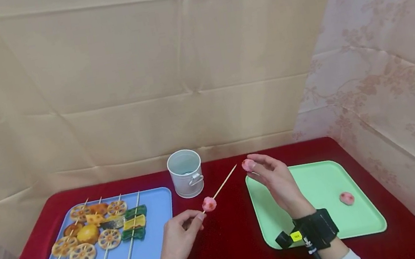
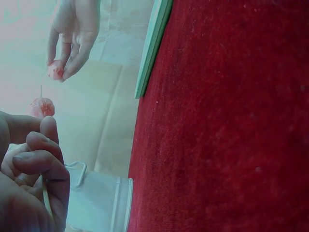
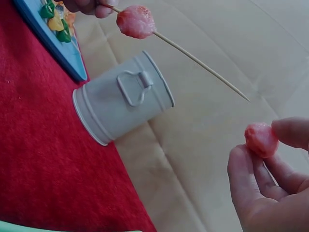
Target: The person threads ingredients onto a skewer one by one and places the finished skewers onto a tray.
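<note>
My left hand [image 1: 182,239] grips a wooden skewer [image 1: 225,182] by its lower part, and the skewer slants up to the right. One pink ball [image 1: 209,204] with reddish patches is threaded on it, just above the fingers; its food kind is unclear. Beyond that ball the skewer's pointed end is bare. My right hand [image 1: 277,179] pinches a second pink ball [image 3: 261,139] between thumb and fingers. This ball is a short way right of the skewer tip and apart from it. A third pink ball [image 1: 347,198] lies on the green tray [image 1: 327,228].
At left a blue tray [image 1: 158,202] bears several skewers with lotus root slices [image 1: 82,255], green and yellow pieces [image 1: 134,223] and other food. Behind my hands stands a grey metal bucket [image 1: 186,174] with a small handle. A red cloth [image 1: 232,253] covers the table, with beige fabric behind.
</note>
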A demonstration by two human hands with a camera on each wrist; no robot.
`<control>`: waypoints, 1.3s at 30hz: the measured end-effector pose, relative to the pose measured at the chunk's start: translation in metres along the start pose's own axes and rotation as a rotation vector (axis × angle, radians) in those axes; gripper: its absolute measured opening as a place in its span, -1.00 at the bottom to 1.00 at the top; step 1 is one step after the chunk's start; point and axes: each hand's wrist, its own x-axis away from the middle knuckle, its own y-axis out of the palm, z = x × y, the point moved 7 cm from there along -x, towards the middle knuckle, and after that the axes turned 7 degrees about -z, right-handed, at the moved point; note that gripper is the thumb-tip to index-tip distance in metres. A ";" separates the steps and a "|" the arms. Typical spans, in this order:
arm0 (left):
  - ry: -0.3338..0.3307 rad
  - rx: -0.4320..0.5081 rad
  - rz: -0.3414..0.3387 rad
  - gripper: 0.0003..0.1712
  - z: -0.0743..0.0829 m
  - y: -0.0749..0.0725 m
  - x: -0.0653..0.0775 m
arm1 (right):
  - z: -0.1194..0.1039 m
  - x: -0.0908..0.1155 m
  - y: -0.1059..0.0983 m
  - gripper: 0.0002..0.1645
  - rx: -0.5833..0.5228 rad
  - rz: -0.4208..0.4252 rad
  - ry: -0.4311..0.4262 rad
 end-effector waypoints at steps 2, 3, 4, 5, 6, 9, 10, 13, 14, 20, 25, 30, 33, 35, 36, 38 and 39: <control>0.005 0.002 -0.002 -0.93 0.000 0.001 0.000 | 0.001 0.000 0.001 -0.44 0.011 0.006 0.009; 0.007 0.003 -0.005 -0.94 0.000 0.001 0.000 | 0.001 0.000 0.001 -0.43 0.013 0.007 0.012; 0.012 0.005 -0.007 -0.94 0.000 0.002 0.000 | 0.002 0.001 0.001 -0.42 0.011 0.009 0.012; 0.016 0.002 -0.010 -0.93 0.000 0.002 0.000 | 0.002 0.000 0.001 -0.42 0.010 0.009 0.011; 0.018 -0.002 -0.013 -0.93 -0.001 0.003 0.000 | 0.002 0.000 0.001 -0.42 0.005 0.010 0.009; 0.025 -0.020 -0.024 -0.93 -0.001 0.004 0.000 | 0.002 0.000 0.002 -0.43 -0.019 0.006 -0.003; 0.026 -0.026 -0.027 -0.93 -0.001 0.004 0.000 | 0.002 0.000 0.003 -0.43 -0.028 0.005 -0.006; 0.023 -0.042 -0.039 -0.93 -0.001 0.004 0.000 | 0.002 0.000 0.004 -0.44 -0.050 0.000 -0.013; 0.023 -0.042 -0.043 -0.92 -0.001 0.004 -0.001 | 0.002 0.001 0.004 -0.44 -0.052 -0.001 -0.014; 0.034 -0.031 -0.050 -0.92 0.000 0.005 0.000 | 0.002 0.000 0.007 -0.43 -0.048 -0.017 -0.021; 0.038 -0.029 -0.049 -0.92 0.000 0.005 0.000 | 0.001 0.002 0.009 -0.44 -0.033 -0.033 -0.025; 0.039 -0.031 -0.052 -0.91 0.001 0.005 0.001 | 0.000 0.003 0.010 -0.44 -0.006 -0.044 -0.021; 0.031 -0.035 -0.059 -0.91 0.000 0.006 0.000 | 0.000 0.004 0.011 -0.43 0.010 -0.048 -0.014; 0.028 -0.030 -0.064 -0.91 0.000 0.006 0.001 | 0.001 0.004 0.013 -0.43 0.030 -0.051 -0.003; 0.026 -0.029 -0.066 -0.91 0.000 0.006 0.001 | 0.001 0.004 0.014 -0.42 0.041 -0.053 0.002; 0.025 -0.022 -0.067 -0.91 0.000 0.005 0.001 | 0.002 0.005 0.016 -0.42 0.055 -0.061 0.010; 0.026 -0.019 -0.068 -0.92 0.000 0.005 0.001 | 0.003 0.005 0.017 -0.42 0.060 -0.065 0.013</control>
